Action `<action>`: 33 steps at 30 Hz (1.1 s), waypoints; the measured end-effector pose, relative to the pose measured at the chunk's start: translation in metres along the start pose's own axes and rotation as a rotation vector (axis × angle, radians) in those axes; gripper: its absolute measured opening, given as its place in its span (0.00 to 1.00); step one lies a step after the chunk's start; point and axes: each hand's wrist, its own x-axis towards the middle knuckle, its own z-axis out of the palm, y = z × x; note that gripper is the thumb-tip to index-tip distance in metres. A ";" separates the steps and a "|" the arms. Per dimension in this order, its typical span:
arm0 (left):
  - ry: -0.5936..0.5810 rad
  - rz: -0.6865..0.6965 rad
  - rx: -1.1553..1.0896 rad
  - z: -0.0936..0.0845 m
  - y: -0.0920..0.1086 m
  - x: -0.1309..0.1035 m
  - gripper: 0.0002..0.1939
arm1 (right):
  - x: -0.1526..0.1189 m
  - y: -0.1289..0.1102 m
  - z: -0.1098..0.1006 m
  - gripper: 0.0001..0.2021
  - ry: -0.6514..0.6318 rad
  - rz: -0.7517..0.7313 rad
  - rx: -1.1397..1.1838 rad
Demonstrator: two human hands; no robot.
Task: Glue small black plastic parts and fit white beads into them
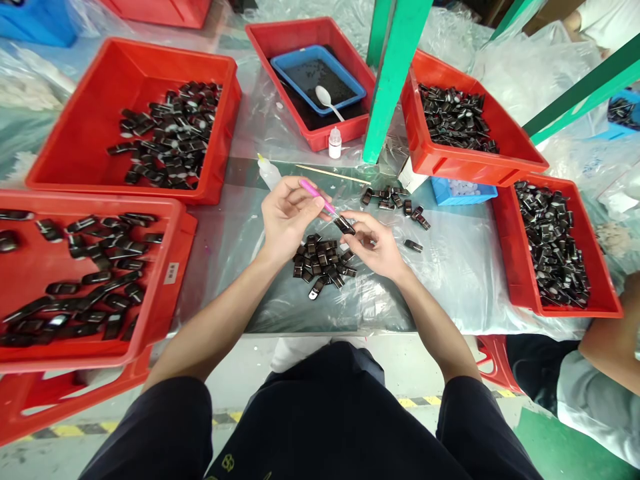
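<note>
My left hand (289, 217) grips a slim pink-handled tool (313, 190) between thumb and fingers; its exact kind is unclear. The tool's thin end meets a small glossy black piece (344, 225), which the fingers of my right hand (373, 245) pinch. Below both hands, a pile of similar black pieces (323, 259) lies on the plastic-covered table (280, 313). More loose black pieces (387, 198) rest beyond my right hand, with a single one (413, 246) nearer to it. A squeeze bottle with a yellow tip (269, 172) is partly hidden behind my left hand.
Red bins of black pieces stand left (227, 133) and right (505, 247). Behind, a red bin (315, 140) holds a blue tray (285, 63) with a white spoon (324, 97). A dropper bottle (335, 143), thin stick (330, 174) and green post (387, 87) are near. Someone sits at right.
</note>
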 end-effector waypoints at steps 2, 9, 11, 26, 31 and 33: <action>0.016 -0.005 -0.018 0.000 0.002 0.000 0.17 | 0.001 -0.002 0.000 0.19 0.010 0.019 0.015; 0.103 -0.040 -0.129 0.000 0.013 0.005 0.15 | 0.003 -0.003 -0.001 0.16 0.067 0.134 0.009; 0.111 -0.051 -0.138 -0.003 0.012 0.006 0.15 | 0.003 -0.002 -0.001 0.14 0.075 0.150 0.015; 0.067 -0.042 -0.059 -0.015 -0.002 0.010 0.16 | 0.005 0.004 -0.003 0.13 0.082 0.142 0.042; 0.074 -0.087 -0.075 -0.008 0.002 0.006 0.19 | 0.006 0.004 -0.001 0.12 0.081 0.123 0.054; 0.081 -0.081 -0.050 -0.005 0.004 0.003 0.20 | 0.006 0.003 -0.001 0.12 0.082 0.126 0.055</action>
